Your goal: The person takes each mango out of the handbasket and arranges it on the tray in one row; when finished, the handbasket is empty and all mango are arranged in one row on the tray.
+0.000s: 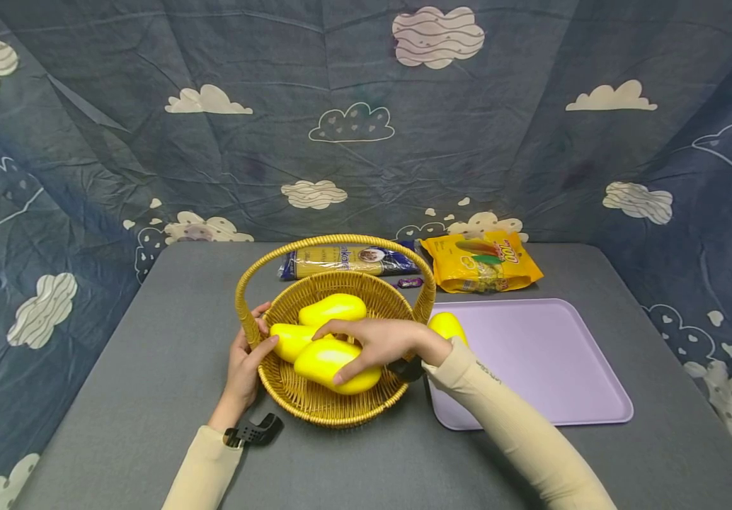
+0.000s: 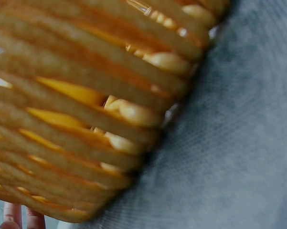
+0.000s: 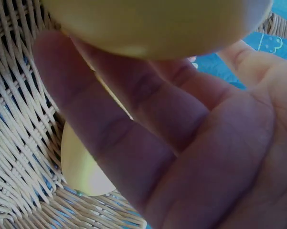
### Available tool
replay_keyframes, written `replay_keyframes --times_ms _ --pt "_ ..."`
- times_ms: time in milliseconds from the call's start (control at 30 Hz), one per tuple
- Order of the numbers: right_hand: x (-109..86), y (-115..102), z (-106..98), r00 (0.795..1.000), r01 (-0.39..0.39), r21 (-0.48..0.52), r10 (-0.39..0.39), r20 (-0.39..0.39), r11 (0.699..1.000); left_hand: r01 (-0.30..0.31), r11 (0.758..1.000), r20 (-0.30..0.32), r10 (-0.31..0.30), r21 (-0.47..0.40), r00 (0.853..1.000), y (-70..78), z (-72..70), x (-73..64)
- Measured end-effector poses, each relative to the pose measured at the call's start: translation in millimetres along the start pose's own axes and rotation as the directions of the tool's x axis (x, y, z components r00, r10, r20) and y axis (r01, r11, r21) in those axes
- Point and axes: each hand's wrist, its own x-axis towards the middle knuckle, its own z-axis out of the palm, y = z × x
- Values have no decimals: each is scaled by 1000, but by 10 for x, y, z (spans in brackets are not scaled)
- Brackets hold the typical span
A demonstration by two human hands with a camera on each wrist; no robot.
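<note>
A woven basket (image 1: 334, 414) with a tall arched handle stands on the table. Inside lie three smooth yellow mangoes; the nearest mango (image 1: 334, 368) is gripped by my right hand (image 1: 381, 343), thumb on the near side and fingers over the far side. The other two are a left mango (image 1: 289, 341) and a back mango (image 1: 333, 309). At the basket's left side my left hand (image 1: 243, 368) holds the rim by the handle's foot. In the left wrist view the basket's woven side (image 2: 76, 109) fills much of the picture, with a few fingertips (image 2: 35, 217) below.
On the right lies a lilac tray (image 1: 532, 368) with another mango (image 1: 447, 326) at its left edge, partly hidden by my right wrist. Behind the basket are a pasta packet (image 1: 340, 261), a small purple-wrapped sweet (image 1: 410, 282) and a yellow snack bag (image 1: 481, 262).
</note>
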Motion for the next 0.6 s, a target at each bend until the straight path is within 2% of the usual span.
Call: replay_keyframes --times_ms 333,600 --pt "-30 -4 -19 993 -2 -15 0 -122 1000 8 1000 -2 -8 -5 1000 3 6 1" --pt "-70 -29 -20 964 7 4 -6 -267 1000 10 1000 -8 -10 -3 1000 5 4 -2"
